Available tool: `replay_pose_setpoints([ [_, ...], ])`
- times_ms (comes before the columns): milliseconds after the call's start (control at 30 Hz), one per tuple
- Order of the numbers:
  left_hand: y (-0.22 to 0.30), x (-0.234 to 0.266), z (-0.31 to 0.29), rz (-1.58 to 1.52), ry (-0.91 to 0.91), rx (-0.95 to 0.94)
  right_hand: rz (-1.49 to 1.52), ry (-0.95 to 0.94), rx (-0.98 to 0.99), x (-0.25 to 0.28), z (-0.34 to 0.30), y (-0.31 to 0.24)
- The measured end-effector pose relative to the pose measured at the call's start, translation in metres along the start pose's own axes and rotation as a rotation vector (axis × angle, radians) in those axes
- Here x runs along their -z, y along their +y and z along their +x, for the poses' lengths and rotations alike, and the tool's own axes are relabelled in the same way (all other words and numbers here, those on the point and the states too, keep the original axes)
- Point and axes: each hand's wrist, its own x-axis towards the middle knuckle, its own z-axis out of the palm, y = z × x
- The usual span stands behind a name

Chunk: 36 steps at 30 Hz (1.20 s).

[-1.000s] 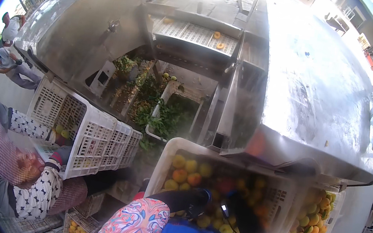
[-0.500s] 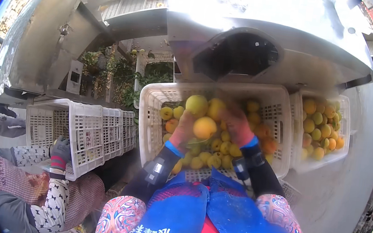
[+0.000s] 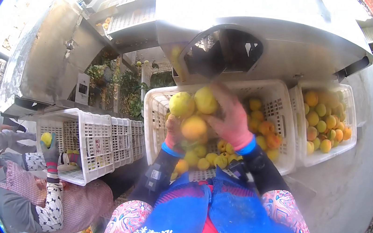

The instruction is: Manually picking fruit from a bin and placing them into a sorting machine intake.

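In a pink glove with a blue cuff, my left hand is closed round peaches above a white plastic crate. A yellow-green peach and an orange peach rest against its fingers. My right hand, gloved alike, is closed round another yellow-green peach. Its thumb reaches toward the orange peach. The fruit hides some of my fingers. Below both hands, the crate holds many yellow peaches, with oranger ones along its right side.
A second white crate of peaches stands to the right. Beyond the crates is a metal machine with a dark opening. At left, a co-worker's grey-gloved hand holds a yellow fruit beside a tilted white crate.
My right hand has moved left toward my left hand and now grips a yellow-green peach. The held fruit has shifted left. The co-worker's hand has risen with a fruit in it.
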Motion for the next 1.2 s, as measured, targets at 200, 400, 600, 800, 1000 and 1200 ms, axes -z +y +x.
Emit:
replay_pose_setpoints([
  [200, 0.035, 0.014, 0.008, 0.203, -0.174, 0.012, 0.317, -0.089, -0.339, 0.004, 0.008, -0.024],
  [400, 0.032, -0.018, 0.019, 0.202, -0.05, -0.026, 0.547, -0.038, -0.419, 0.01, 0.025, -0.015],
  [600, 0.024, -0.033, 0.022, 0.28, 0.015, -0.058, 0.202, 0.381, -0.095, -0.04, 0.051, 0.04],
  [800, 0.021, 0.003, 0.02, 0.278, -0.013, -0.042, -0.209, 0.423, 0.024, -0.049, 0.058, 0.057],
  [1000, 0.02, -0.002, 0.019, 0.315, 0.018, -0.008, -0.374, 0.46, -0.064, -0.06, 0.059, 0.045],
  [1200, 0.029, 0.01, 0.019, 0.178, 0.003, 0.102, -0.644, -0.148, -0.44, -0.053, 0.1, 0.038],
])
